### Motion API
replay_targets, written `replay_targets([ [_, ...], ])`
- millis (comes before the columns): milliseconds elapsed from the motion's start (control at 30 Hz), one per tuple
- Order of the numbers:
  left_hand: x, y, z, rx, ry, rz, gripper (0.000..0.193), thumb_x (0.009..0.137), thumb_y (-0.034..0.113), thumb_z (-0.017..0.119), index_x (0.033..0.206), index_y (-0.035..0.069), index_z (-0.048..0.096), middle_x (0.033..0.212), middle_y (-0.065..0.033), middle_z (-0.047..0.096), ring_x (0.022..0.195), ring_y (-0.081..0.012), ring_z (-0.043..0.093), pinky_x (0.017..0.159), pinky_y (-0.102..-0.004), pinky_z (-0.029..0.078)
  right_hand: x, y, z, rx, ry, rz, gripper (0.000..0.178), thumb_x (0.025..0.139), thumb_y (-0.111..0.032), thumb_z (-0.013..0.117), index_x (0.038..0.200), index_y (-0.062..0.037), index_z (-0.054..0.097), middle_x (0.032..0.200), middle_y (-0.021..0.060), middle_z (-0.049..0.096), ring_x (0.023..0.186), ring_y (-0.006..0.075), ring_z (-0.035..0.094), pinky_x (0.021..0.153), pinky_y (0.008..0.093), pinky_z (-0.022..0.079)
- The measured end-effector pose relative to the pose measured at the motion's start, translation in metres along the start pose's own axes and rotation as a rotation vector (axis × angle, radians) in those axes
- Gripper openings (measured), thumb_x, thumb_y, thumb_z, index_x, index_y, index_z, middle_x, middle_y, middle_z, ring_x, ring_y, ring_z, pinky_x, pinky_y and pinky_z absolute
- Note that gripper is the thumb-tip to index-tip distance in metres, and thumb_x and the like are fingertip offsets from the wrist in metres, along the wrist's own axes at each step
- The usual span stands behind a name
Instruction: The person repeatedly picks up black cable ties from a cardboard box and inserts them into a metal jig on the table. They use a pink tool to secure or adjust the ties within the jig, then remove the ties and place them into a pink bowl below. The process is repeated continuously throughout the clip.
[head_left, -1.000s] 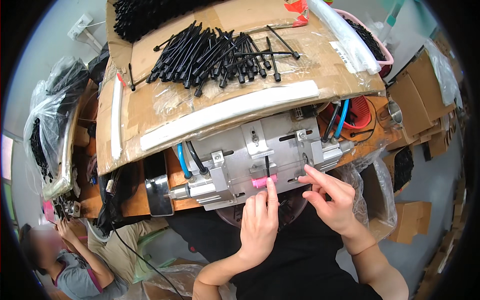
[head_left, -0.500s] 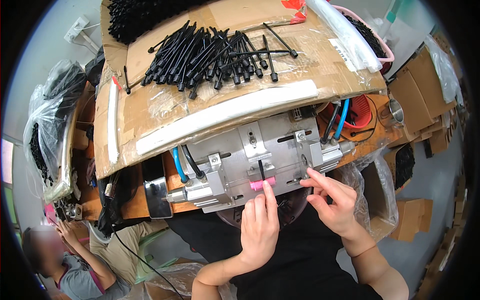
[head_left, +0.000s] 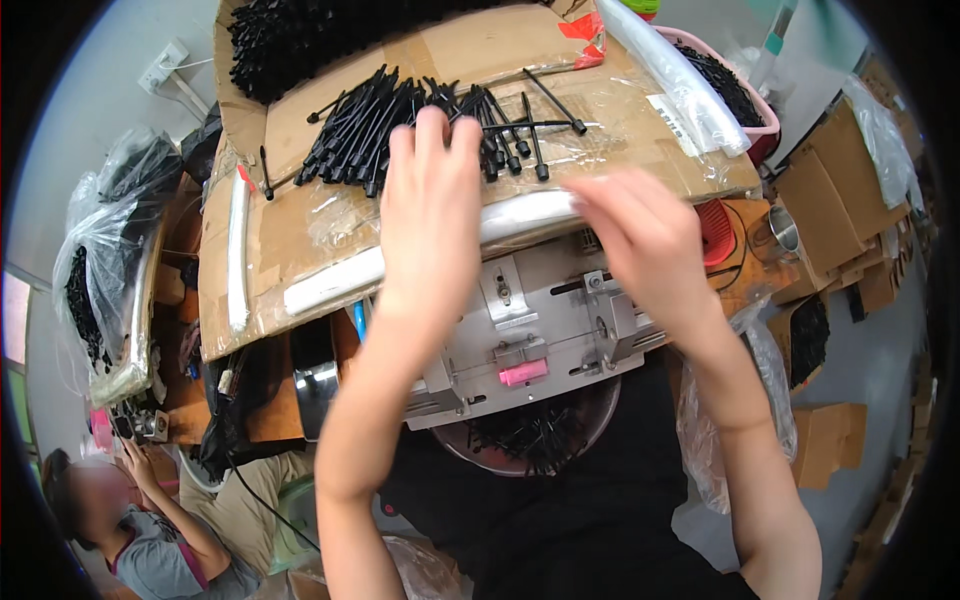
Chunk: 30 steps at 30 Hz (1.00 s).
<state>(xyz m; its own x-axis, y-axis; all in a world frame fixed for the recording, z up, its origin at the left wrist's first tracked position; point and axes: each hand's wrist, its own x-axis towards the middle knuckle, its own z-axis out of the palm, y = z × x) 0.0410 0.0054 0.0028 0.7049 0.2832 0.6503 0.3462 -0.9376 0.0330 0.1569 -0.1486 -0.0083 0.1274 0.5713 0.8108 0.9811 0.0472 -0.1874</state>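
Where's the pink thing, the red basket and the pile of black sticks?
Pink thing [head_left: 524, 372], head view: its middle.
Red basket [head_left: 717, 235], head view: the part left uncovered.
Pile of black sticks [head_left: 358, 132], head view: its dense left part.

So it's the left head-mounted fisheye, looking steeply down over the wearer's forearms [head_left: 365, 425] at the desk [head_left: 283, 415]. Pretty close, so the hands [head_left: 430, 210] loom big around mid-frame, yet wide enough that straight edges bow and the corners go black.
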Motion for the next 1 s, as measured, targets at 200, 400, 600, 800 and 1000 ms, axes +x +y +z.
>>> replay_targets([
  [200, 0.031, -0.042, -0.012, -0.093, -0.061, 0.147, 0.017, 0.081, -0.004, 0.054, 0.096, 0.0, 0.063, 0.094, -0.0133, 0.064, 0.097, -0.0307, 0.061, 0.082, -0.0403, 0.052, 0.076, 0.055, 0.019, 0.033, -0.584, -0.218, 0.017, 0.079, -0.003, 0.066, 0.095, -0.0089, 0.068, 0.081, 0.0111, 0.068, 0.078, 0.0306, 0.066, 0.069, 0.0409, 0.051],
  [400, -0.004, -0.041, -0.086, -0.194, -0.085, -0.051, 0.023, 0.079, -0.009, 0.062, 0.1, 0.0, 0.06, 0.093, -0.0153, 0.064, 0.086, -0.0323, 0.064, 0.074, -0.0406, 0.048, 0.083, 0.061, 0.006, 0.009, -0.811, -0.196, 0.016, 0.077, -0.008, 0.07, 0.093, -0.0096, 0.068, 0.079, 0.0078, 0.068, 0.074, 0.0284, 0.066, 0.064, 0.0386, 0.05],
  [600, -0.11, 0.02, -0.091, -0.218, -0.109, -0.211, 0.063, 0.074, -0.004, 0.073, 0.135, -0.001, 0.055, 0.09, -0.0125, 0.059, 0.079, -0.026, 0.059, 0.072, -0.0374, 0.05, 0.071, 0.055, 0.037, 0.106, -0.515, -0.384, 0.016, 0.08, -0.008, 0.07, 0.096, -0.0103, 0.067, 0.085, 0.0082, 0.07, 0.075, 0.0278, 0.067, 0.062, 0.0386, 0.051],
  [800, -0.191, 0.092, -0.041, -0.345, -0.231, -0.227, 0.072, 0.075, 0.006, 0.078, 0.139, -0.005, 0.047, 0.091, -0.0113, 0.057, 0.08, -0.0259, 0.057, 0.07, -0.0369, 0.049, 0.091, 0.04, -0.007, 0.97, -0.257, 0.391, 0.022, 0.096, -0.013, 0.063, 0.113, -0.001, 0.062, 0.088, 0.0131, 0.071, 0.067, 0.0158, 0.066, 0.05, 0.0216, 0.049],
  [1000, -0.189, 0.106, -0.022, -0.26, -0.279, -0.233, 0.073, 0.077, 0.008, 0.076, 0.141, -0.007, 0.044, 0.09, -0.0105, 0.053, 0.082, -0.0254, 0.056, 0.071, -0.0372, 0.049, 0.069, 0.036, -0.048, 1.138, 0.014, 0.412, 0.02, 0.099, -0.011, 0.055, 0.117, -0.0028, 0.06, 0.095, 0.0122, 0.068, 0.07, 0.0119, 0.06, 0.048, 0.0155, 0.042],
])
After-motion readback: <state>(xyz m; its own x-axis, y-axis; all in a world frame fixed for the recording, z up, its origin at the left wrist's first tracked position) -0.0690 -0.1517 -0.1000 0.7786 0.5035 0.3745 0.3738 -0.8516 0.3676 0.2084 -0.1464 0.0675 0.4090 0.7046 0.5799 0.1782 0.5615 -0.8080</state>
